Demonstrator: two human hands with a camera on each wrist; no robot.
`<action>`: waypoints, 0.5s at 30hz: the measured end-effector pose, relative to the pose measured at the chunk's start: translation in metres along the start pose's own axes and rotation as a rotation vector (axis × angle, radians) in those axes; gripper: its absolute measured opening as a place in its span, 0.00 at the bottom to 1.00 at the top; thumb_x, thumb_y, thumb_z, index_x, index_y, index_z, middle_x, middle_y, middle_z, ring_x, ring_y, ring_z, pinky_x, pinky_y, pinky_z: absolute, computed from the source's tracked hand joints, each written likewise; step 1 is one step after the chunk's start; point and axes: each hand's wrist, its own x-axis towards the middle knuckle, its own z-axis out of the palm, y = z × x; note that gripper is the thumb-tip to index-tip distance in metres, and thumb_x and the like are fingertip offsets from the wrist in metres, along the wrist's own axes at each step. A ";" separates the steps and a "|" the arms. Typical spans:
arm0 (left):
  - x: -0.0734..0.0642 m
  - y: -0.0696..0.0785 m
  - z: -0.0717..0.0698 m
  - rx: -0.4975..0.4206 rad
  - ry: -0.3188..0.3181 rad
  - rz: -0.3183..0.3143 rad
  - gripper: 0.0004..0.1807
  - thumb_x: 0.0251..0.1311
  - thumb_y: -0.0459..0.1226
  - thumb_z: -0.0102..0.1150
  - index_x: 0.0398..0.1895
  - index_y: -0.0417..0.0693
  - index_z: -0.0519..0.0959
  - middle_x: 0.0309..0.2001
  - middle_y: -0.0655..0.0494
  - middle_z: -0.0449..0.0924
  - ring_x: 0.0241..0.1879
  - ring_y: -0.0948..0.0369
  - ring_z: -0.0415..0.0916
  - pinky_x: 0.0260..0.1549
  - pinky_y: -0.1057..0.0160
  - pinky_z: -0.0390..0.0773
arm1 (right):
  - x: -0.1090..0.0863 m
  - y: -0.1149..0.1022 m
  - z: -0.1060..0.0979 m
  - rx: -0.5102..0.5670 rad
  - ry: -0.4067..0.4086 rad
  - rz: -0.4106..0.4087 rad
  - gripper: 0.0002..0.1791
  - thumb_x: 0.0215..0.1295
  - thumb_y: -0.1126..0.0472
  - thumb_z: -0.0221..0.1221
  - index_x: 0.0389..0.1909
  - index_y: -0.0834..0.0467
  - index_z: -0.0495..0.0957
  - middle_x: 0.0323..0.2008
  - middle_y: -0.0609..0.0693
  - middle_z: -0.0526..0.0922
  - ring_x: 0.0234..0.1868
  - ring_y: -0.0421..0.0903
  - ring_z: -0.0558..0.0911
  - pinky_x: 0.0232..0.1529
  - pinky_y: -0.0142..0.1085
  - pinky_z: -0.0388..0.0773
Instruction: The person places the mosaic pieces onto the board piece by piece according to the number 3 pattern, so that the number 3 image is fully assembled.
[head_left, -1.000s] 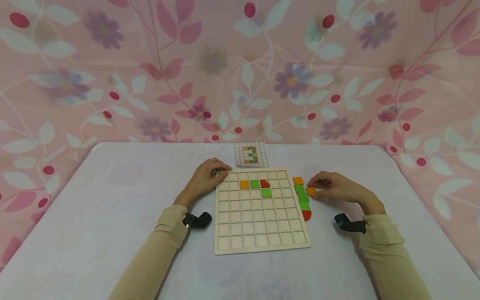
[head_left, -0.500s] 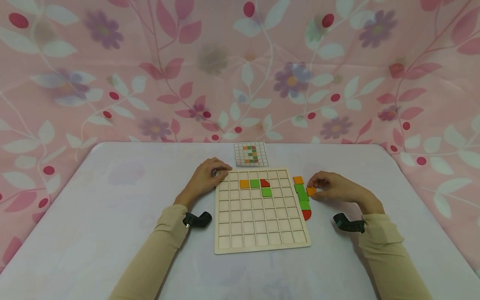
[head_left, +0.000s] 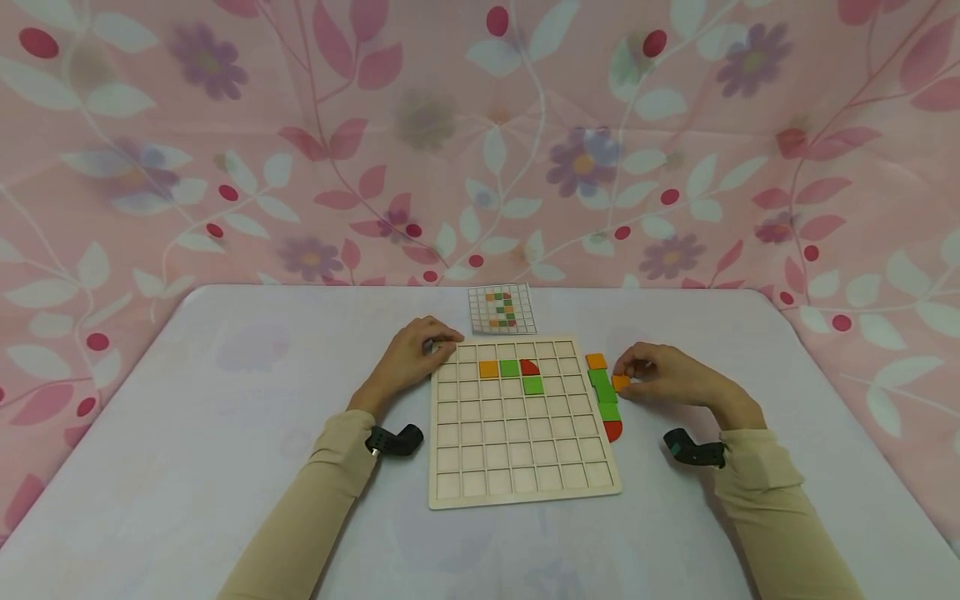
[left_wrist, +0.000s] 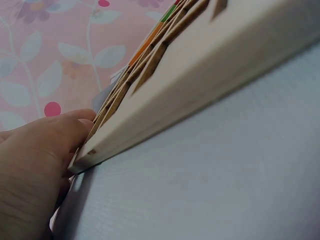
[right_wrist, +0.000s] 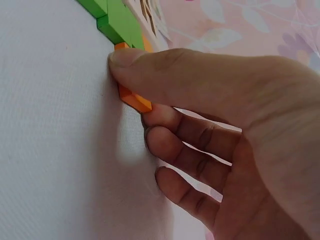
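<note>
My left hand (head_left: 414,350) grips the far left corner of a pale wooden grid board (head_left: 487,458), its thumb and finger at the edge. In the left wrist view the fingers (left_wrist: 75,125) lie against the board's corner. Set in the cells are an orange square (head_left: 489,369), two green squares and a red quarter-round tile (head_left: 529,367). To the right of the board, my right hand (head_left: 671,375) pinches a small orange tile (right_wrist: 136,101) between thumb and fingers, low over the tablecloth. The tile lies right beside a row of green tiles (right_wrist: 116,22).
A loose column along the board's right edge holds another orange tile (head_left: 596,361), several green tiles (head_left: 604,387) and red rounded pieces (head_left: 613,430). Behind the board lies a printed pattern card (head_left: 502,309). A floral curtain (head_left: 480,150) hangs at the table's back edge.
My right wrist and forearm have shifted very slightly left, while the fingers stay on the orange tile. The left hand and board have not visibly moved.
</note>
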 end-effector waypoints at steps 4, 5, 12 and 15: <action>0.000 0.000 0.000 0.001 -0.003 0.002 0.08 0.62 0.39 0.60 0.43 0.53 0.84 0.42 0.57 0.81 0.39 0.60 0.71 0.39 0.61 0.69 | 0.002 0.000 0.001 -0.033 0.022 -0.010 0.14 0.54 0.57 0.67 0.40 0.56 0.78 0.36 0.48 0.78 0.39 0.45 0.73 0.43 0.31 0.72; 0.000 -0.001 0.000 0.001 -0.003 0.001 0.08 0.62 0.39 0.60 0.43 0.53 0.84 0.42 0.57 0.81 0.39 0.60 0.71 0.39 0.61 0.69 | 0.002 0.000 0.001 -0.040 0.026 -0.010 0.14 0.54 0.57 0.67 0.40 0.56 0.78 0.36 0.48 0.78 0.39 0.45 0.73 0.42 0.31 0.72; 0.000 -0.001 0.000 -0.010 -0.009 -0.005 0.08 0.62 0.39 0.59 0.42 0.53 0.84 0.42 0.57 0.81 0.39 0.60 0.71 0.39 0.61 0.69 | 0.002 0.001 0.002 -0.053 0.042 -0.014 0.14 0.54 0.59 0.67 0.40 0.57 0.78 0.34 0.48 0.78 0.37 0.45 0.72 0.40 0.30 0.71; 0.000 -0.002 0.001 -0.009 -0.010 -0.008 0.08 0.62 0.39 0.59 0.42 0.53 0.84 0.42 0.57 0.81 0.39 0.60 0.71 0.39 0.61 0.69 | 0.001 0.001 0.002 -0.044 0.041 -0.022 0.13 0.54 0.60 0.67 0.40 0.57 0.78 0.34 0.48 0.77 0.37 0.45 0.72 0.39 0.30 0.71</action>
